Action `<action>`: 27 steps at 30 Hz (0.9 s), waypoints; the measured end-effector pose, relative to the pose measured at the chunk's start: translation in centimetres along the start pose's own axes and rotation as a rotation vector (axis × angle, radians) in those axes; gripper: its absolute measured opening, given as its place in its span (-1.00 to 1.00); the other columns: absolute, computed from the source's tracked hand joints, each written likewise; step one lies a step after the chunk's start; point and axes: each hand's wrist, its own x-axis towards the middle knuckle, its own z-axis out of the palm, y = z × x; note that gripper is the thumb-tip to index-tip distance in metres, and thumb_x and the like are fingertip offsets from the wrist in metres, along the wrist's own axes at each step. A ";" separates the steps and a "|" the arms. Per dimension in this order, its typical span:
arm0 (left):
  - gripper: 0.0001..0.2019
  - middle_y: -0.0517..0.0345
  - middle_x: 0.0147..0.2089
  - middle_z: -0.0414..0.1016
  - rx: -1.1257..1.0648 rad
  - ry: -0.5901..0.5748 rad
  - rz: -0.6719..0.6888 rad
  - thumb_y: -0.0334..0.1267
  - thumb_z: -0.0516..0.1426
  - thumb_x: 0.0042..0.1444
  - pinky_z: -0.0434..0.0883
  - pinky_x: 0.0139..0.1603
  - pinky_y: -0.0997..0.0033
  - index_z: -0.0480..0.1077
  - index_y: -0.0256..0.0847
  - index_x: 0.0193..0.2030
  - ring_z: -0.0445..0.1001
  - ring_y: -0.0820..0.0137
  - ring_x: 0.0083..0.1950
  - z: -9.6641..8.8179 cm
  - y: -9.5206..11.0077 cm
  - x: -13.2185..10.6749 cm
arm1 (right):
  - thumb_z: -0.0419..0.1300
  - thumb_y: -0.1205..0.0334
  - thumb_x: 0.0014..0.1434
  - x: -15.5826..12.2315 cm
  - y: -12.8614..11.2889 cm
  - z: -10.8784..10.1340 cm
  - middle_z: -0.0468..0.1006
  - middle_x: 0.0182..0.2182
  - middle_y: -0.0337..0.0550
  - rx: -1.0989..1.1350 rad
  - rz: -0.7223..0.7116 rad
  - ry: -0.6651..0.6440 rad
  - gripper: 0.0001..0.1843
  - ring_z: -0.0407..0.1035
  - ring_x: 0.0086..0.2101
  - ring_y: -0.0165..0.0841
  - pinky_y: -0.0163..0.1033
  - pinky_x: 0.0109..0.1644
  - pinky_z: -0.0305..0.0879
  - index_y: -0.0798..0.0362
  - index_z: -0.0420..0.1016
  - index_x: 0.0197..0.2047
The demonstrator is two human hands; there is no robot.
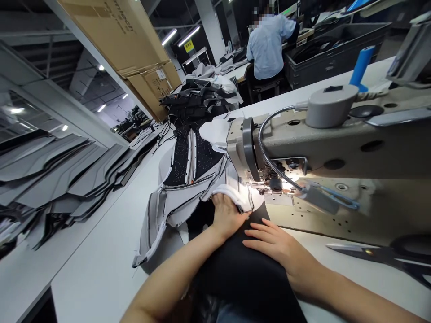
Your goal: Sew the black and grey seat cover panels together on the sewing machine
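My left hand [226,215] presses on a white padded fabric piece [235,197] just in front of the sewing machine's needle area [269,181]; its fingers curl over the piece's edge. Beside it, my right hand [274,244] lies flat with fingers together on black fabric [242,273] that runs from the needle toward me. A lamp on a flexible neck [269,157] lights the spot. Beyond the hands, sewn grey, white and black panels [191,170] trail away across the table.
The beige sewing machine [336,143] fills the right side. Black scissors [387,255] lie on the table at right. Stacks of grey cut pieces [57,175] cover the left bench. Cardboard boxes [134,49] stand behind. A person in a light blue shirt [267,42] sits at the back.
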 end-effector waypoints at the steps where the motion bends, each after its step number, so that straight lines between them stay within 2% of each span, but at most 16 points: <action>1: -0.45 -0.22 -0.16 0.31 0.008 0.013 -0.051 0.07 0.20 -0.08 0.21 0.03 -0.28 0.17 -0.34 -0.13 0.32 -0.07 -0.04 0.9 0.5 0.8 | 0.09 0.13 0.16 0.0 0.0 0.0 0.28 0.16 -0.03 -0.008 0.002 -0.013 -0.49 0.10 0.18 -0.08 0.29 0.25 -0.07 -0.05 0.30 0.19; 4: -0.61 -0.29 -0.13 0.31 0.007 -0.069 -0.124 -0.10 0.15 -0.02 0.13 0.08 -0.30 0.16 -0.32 -0.16 0.31 -0.06 -0.02 2.1 1.1 2.6 | 0.11 0.19 0.13 0.0 0.0 -0.1 0.27 0.17 -0.03 -0.039 0.002 -0.044 -0.47 0.08 0.19 -0.07 0.29 0.25 -0.08 -0.04 0.29 0.20; 7: -0.65 -0.31 -0.11 0.29 -0.037 -0.111 -0.155 -0.19 0.12 -0.03 0.10 0.07 -0.31 0.13 -0.30 -0.16 0.28 -0.07 0.00 1.4 1.1 3.3 | 0.13 0.23 0.10 0.0 0.0 0.0 0.27 0.17 -0.01 -0.040 -0.003 -0.049 -0.45 0.08 0.19 -0.07 0.27 0.25 -0.07 -0.03 0.30 0.20; 9: -0.64 -0.24 -0.10 0.26 -0.136 -0.027 -0.167 -0.23 0.12 -0.06 0.16 0.06 -0.23 0.10 -0.27 -0.15 0.27 0.00 0.00 0.4 1.4 3.3 | 0.13 0.18 0.13 0.1 0.1 0.1 0.28 0.16 0.00 -0.032 -0.003 -0.049 -0.47 0.09 0.19 -0.06 0.28 0.25 -0.06 -0.03 0.30 0.19; 11: -0.61 -0.12 -0.12 0.21 -0.313 0.102 -0.150 -0.24 0.12 -0.10 0.25 0.06 -0.06 0.06 -0.24 -0.15 0.26 0.13 -0.02 -0.4 2.1 3.2 | 0.11 0.15 0.15 0.2 0.0 0.1 0.28 0.17 -0.01 -0.025 0.002 -0.051 -0.48 0.09 0.18 -0.07 0.28 0.24 -0.05 -0.06 0.30 0.20; 14: -0.53 -0.02 -0.16 0.12 -0.544 0.285 -0.087 -0.17 0.16 -0.15 0.33 0.00 0.13 0.02 -0.24 -0.14 0.24 0.25 -0.08 -0.7 3.4 3.3 | 0.12 0.17 0.12 0.3 -0.1 -0.2 0.27 0.17 -0.05 -0.025 0.020 -0.068 -0.46 0.08 0.19 -0.08 0.27 0.24 -0.04 -0.09 0.29 0.19; 16: -0.53 -0.02 -0.18 0.13 -0.556 0.388 -0.070 -0.14 0.18 -0.10 0.35 -0.03 0.14 0.04 -0.25 -0.15 0.23 0.26 -0.11 -0.2 3.7 3.5 | 0.12 0.17 0.11 0.4 -0.1 -0.3 0.26 0.18 -0.06 -0.027 0.026 -0.085 -0.46 0.07 0.20 -0.08 0.28 0.24 -0.05 -0.09 0.29 0.19; 18: -0.62 -0.01 -0.20 0.18 -0.506 0.421 -0.058 -0.15 0.17 -0.02 0.35 -0.04 0.13 0.07 -0.24 -0.19 0.26 0.27 -0.13 0.4 3.2 3.7 | 0.11 0.16 0.13 0.4 0.0 -0.3 0.25 0.18 -0.05 -0.036 0.013 -0.094 -0.46 0.07 0.20 -0.08 0.29 0.25 -0.06 -0.08 0.28 0.20; 20: -0.68 -0.01 -0.24 0.26 -0.442 0.336 -0.025 -0.16 0.17 0.01 0.36 -0.07 0.15 0.11 -0.22 -0.24 0.31 0.27 -0.16 0.6 2.1 3.7 | 0.12 0.14 0.13 0.5 0.4 0.1 0.25 0.18 -0.03 -0.067 -0.025 -0.108 -0.45 0.08 0.19 -0.06 0.30 0.23 -0.04 -0.06 0.27 0.21; 22: -0.75 0.01 -0.27 0.33 -0.329 0.140 0.070 -0.18 0.17 0.03 0.38 -0.13 0.22 0.18 -0.22 -0.28 0.35 0.28 -0.19 0.1 0.5 3.4 | 0.13 0.11 0.13 0.5 1.2 0.7 0.27 0.17 -0.02 -0.124 -0.096 -0.103 -0.45 0.11 0.17 -0.02 0.31 0.19 0.04 -0.05 0.28 0.21; 24: -0.88 0.04 -0.30 0.37 -0.164 -0.044 0.222 -0.22 0.11 0.10 0.37 -0.21 0.33 0.27 -0.21 -0.29 0.38 0.30 -0.21 -1.3 -1.2 3.1 | 0.09 0.11 0.18 0.6 2.1 1.3 0.31 0.14 -0.04 -0.194 -0.168 -0.068 -0.51 0.15 0.15 -0.02 0.27 0.14 0.15 -0.07 0.30 0.19; 25: -0.92 0.07 -0.32 0.38 -0.083 -0.097 0.312 -0.25 0.07 0.15 0.35 -0.26 0.38 0.31 -0.20 -0.30 0.38 0.33 -0.23 -2.3 -2.0 2.9 | 0.07 0.10 0.20 0.7 2.4 1.4 0.32 0.13 -0.04 -0.219 -0.196 -0.055 -0.53 0.18 0.13 -0.02 0.25 0.12 0.19 -0.08 0.31 0.19; 27: -0.84 0.11 -0.35 0.38 0.043 -0.125 0.471 -0.31 -0.04 0.22 0.30 -0.32 0.43 0.35 -0.16 -0.29 0.37 0.35 -0.24 -4.6 -3.2 2.6 | 0.08 0.08 0.20 0.8 2.5 1.5 0.34 0.11 -0.05 -0.224 -0.199 -0.056 -0.52 0.21 0.11 -0.02 0.23 0.10 0.23 -0.09 0.31 0.19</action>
